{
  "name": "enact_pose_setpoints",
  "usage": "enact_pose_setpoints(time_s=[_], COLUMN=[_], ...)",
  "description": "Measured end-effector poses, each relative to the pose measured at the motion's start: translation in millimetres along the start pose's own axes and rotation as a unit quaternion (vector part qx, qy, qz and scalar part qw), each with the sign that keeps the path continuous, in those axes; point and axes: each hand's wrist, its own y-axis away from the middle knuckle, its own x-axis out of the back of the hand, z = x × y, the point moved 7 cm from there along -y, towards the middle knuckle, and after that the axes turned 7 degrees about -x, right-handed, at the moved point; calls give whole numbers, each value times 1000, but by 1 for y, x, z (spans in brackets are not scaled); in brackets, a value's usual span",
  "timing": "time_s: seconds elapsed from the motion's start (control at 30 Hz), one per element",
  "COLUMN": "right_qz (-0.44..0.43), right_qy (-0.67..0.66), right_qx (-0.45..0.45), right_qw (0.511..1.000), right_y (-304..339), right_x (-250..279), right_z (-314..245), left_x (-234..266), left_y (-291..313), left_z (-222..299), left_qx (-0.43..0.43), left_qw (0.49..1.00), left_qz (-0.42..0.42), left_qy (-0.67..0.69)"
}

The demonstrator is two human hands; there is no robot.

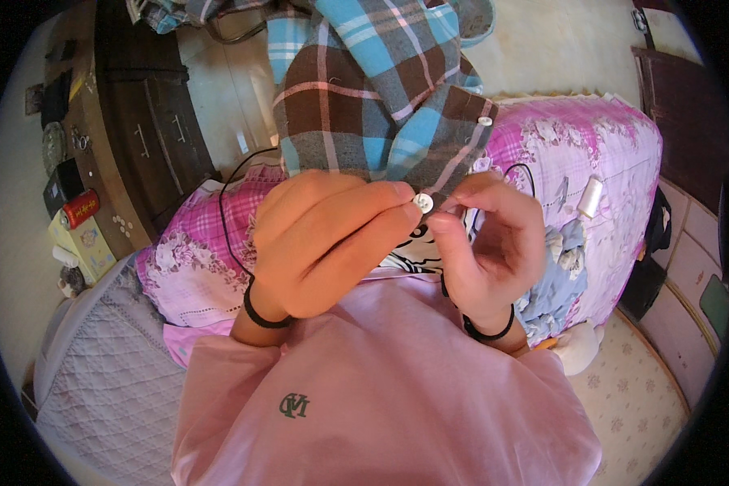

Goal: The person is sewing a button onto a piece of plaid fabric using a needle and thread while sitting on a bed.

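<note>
A plaid shirt (340,97) in blue, brown and grey hangs in front of me, its edge drawn toward my hands. My left hand (332,239) pinches the edge of the cloth right beside a white button (424,202). On the other side of that button is my right hand (498,239), thumb and forefinger closed close to the cloth. Whether they grip the cloth or something thin, such as a needle, is too small to tell. Farther up the same edge sits a second white button (484,121).
A pink floral cloth (624,138) covers the surface ahead, with a white thread spool (591,198) and crumpled blue-grey fabric (565,279) on its right. At left, a red can (79,209) and yellow box (81,247) stand by a dark cabinet (154,130). Grey quilted padding (109,364) lies lower left.
</note>
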Motion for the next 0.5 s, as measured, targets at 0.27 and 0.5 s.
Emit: enact_pose_setpoints(time_s=[0.27, 0.5], right_qz=[-190, -67], right_qy=[135, -73], right_qx=[43, 9], right_qw=[971, 995], right_y=[-20, -35], right_x=[-8, 4], right_z=[-7, 12], left_x=[-5, -14], left_y=[-2, -1], left_z=[0, -14], left_qx=[14, 32], left_qw=[1000, 999], left_qz=[-14, -24], left_qy=[-17, 24])
